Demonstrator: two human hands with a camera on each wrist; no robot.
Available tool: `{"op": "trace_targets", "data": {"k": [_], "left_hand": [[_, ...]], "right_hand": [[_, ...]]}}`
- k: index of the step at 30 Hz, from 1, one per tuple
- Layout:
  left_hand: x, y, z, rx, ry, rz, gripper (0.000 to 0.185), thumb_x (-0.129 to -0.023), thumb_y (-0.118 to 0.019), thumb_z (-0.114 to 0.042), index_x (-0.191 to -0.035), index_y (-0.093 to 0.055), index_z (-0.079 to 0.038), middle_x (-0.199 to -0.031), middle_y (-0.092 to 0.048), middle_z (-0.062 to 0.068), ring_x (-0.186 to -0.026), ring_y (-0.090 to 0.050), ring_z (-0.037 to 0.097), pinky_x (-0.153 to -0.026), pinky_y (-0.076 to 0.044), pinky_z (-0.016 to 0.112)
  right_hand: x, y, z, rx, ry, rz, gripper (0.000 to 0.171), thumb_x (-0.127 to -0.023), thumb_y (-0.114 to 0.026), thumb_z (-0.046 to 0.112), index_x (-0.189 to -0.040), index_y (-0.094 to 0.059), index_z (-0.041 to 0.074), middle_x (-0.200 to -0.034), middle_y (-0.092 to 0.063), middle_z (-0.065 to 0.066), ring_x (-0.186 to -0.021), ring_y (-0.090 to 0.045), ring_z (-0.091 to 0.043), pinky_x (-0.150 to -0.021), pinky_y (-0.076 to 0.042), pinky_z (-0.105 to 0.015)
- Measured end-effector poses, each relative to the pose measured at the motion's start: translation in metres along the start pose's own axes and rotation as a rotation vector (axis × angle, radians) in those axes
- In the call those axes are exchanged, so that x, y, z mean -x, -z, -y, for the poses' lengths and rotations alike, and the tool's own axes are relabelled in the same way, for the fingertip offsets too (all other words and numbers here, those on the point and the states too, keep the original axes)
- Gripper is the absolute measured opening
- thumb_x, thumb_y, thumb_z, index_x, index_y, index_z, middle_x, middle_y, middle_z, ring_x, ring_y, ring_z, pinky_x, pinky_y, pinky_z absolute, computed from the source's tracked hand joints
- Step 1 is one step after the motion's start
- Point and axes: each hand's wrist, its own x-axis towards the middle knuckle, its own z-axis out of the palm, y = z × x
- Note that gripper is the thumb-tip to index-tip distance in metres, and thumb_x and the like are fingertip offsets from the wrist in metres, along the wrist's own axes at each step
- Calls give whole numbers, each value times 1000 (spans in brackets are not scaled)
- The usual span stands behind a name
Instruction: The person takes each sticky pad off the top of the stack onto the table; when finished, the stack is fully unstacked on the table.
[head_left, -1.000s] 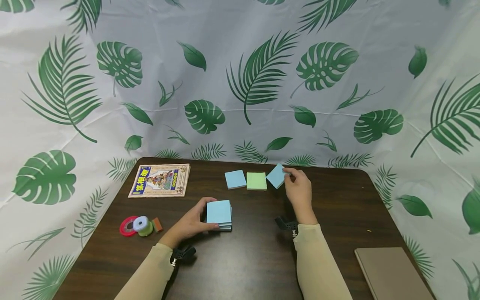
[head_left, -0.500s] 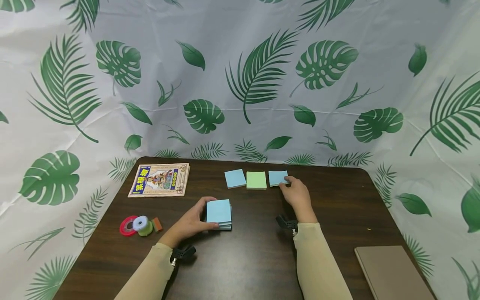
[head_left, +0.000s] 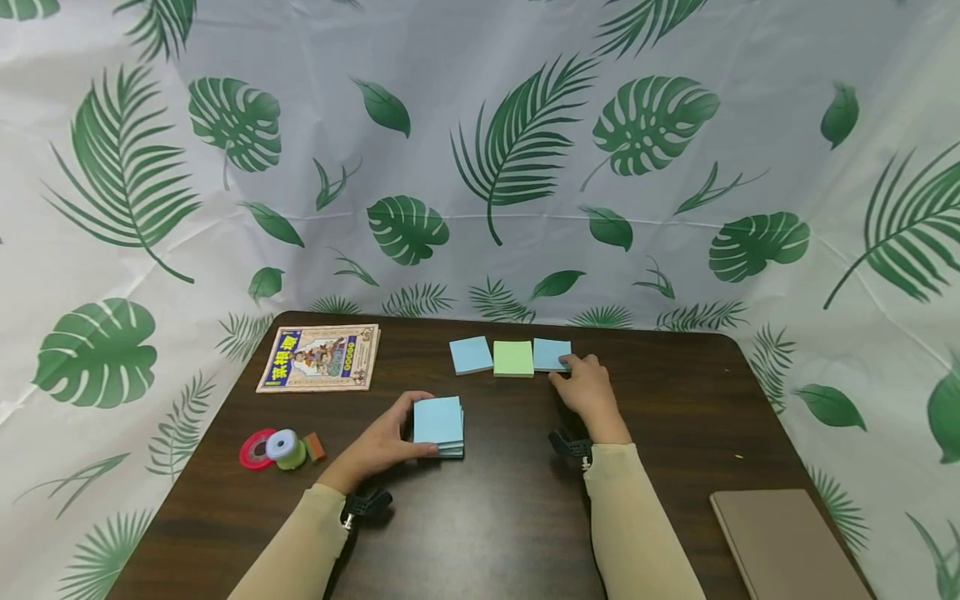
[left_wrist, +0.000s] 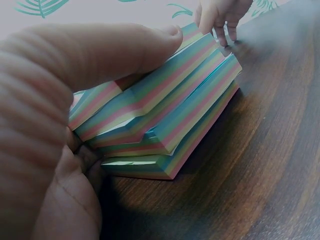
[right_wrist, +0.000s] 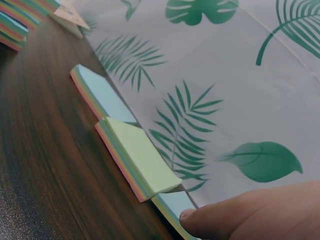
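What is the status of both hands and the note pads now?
Left hand grips pad stack. Right hand fingers touch third pad, flat beside green pad. Nothing in the way.

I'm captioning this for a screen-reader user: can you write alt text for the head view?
A person's left hand grips a stack of sticky notes on a dark wooden table, while the right hand touches the rightmost of three note pads in a row: blue pad, green pad, blue end pad. A booklet, tape rolls and a brown notebook lie around.
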Motion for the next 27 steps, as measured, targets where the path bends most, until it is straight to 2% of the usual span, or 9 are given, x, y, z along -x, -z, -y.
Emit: {"op": "trace_targets", "data": {"k": [11,22,27], "left_hand": [[0,-1,-1,-9,3,-8,88,-89,-93,-35,-159,-41,-21,-146,-58,8,-124,-56,28,-109,-45,51],[0,-1,0,-14,-7,-16,89,-89,-94,-33,-160,-41,-22,-149,-57,9,-127,-56,28,-112,-44,54],[0,-2,0,-32,-4,-17,91,-88,-94,-35,-161,-40,-26,-153,-55,8,-133,-54,28,-117,-41,58]], "right_hand": [[-1,-3,-3,23,15,10,58,-111,-63,38,-158,-54,6,-146,-42,-31,-129,-40,-48,-99,-46,-64],[3,4,3,22,36,55,64,-110,-62,41,-160,-49,2,-152,-36,-34,-138,-37,-52,-108,-44,-68],[5,6,8,-35,2,10,64,-109,-63,41,-156,-51,0,-151,-32,-34,-136,-38,-51,-105,-46,-66]]}}
